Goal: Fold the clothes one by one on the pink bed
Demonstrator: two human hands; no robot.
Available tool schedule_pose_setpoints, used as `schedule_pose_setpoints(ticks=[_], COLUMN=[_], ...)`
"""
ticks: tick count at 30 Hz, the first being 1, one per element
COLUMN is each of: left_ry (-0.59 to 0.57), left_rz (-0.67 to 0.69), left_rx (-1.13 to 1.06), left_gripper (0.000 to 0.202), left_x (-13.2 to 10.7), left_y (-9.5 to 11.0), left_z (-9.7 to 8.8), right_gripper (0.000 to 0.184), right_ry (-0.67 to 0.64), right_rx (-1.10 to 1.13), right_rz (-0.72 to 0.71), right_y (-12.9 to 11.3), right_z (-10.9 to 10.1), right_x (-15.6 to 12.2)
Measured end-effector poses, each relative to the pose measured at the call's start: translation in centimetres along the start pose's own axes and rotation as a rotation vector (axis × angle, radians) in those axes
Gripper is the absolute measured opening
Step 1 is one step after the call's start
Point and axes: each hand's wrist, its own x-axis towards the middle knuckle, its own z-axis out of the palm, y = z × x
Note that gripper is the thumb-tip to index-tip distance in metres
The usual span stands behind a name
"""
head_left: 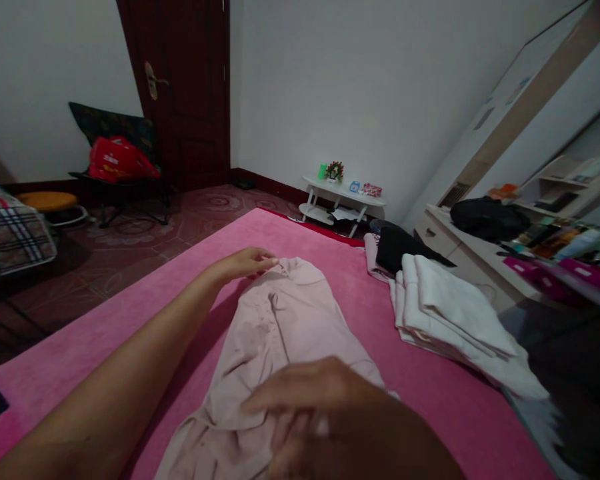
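Note:
A pale pink garment (305, 300) with a seam or placket down its length lies lengthwise on the pink bed cover, wrinkled at the near end. At its far left corner, my left hand (250, 263) pinches the edge of the cloth, arm stretched forward. My right hand (325, 407) is over the near part of the garment, its fingers bent and smeared by motion. Whether those fingers grip the cloth or only hover above it, I cannot tell.
Folded white clothes (450, 313) are stacked at the bed's right, with folded black cloth (405, 248) behind. Beyond the pink bed cover (260, 230) stands a small white table (343, 190). A red bag (120, 160) rests on a folding chair. A desk (455, 237) borders the right side.

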Motion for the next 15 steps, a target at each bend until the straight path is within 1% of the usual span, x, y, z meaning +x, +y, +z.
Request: schedule_pose_setpoints(ticks=[2,3,4,5,6,8,10,12,14,15], left_ry=[0.036,0.055,0.076,0.102,0.130,0.189,0.210,0.199,0.189,0.208], left_rz=[0.018,0.035,0.066,0.104,0.141,0.197,0.265,0.341,0.387,0.399], left_rx=[0.057,0.098,0.138,0.174,0.205,0.198,0.071,-0.114,-0.278,-0.347], left_gripper=[0.074,0.079,0.081,0.081,0.079,0.072,0.070,0.068,0.066,0.065], left_x=[0.3,0.5,0.8,1.0,1.2,1.5,1.5,1.2,0.8,0.6], left_y=[-0.4,-0.6,-0.9,-1.1,-1.3,-1.5,-1.2,-0.6,0.3,0.8], left_z=[0.9,1.5,2.1,2.6,3.1,3.7,4.0,3.9,3.6,3.4], right_gripper=[0.039,0.042,0.046,0.051,0.054,0.053,0.047,0.048,0.050,0.048], right_ry=[0.286,0.401,0.478,0.516,0.514,0.433,0.334,0.280,0.274,0.287], right_rx=[-0.162,-0.273,-0.379,-0.465,-0.519,-0.553,-0.580,-0.587,-0.495,-0.429], right_rz=[0.264,0.362,0.441,0.512,0.577,0.699,0.778,0.802,0.769,0.744], right_y=[1.5,2.5,3.6,4.9,6.1,8.2,9.9,11.0,12.0,12.4], right_z=[-2.2,-3.2,-4.2,-4.9,-5.5,-6.1,-6.4,-6.8,-7.3,-7.6], right_x=[-1.1,-1.6,-2.1,-2.5,-2.9,-3.4,-3.7,-4.0,-4.5,-4.8])
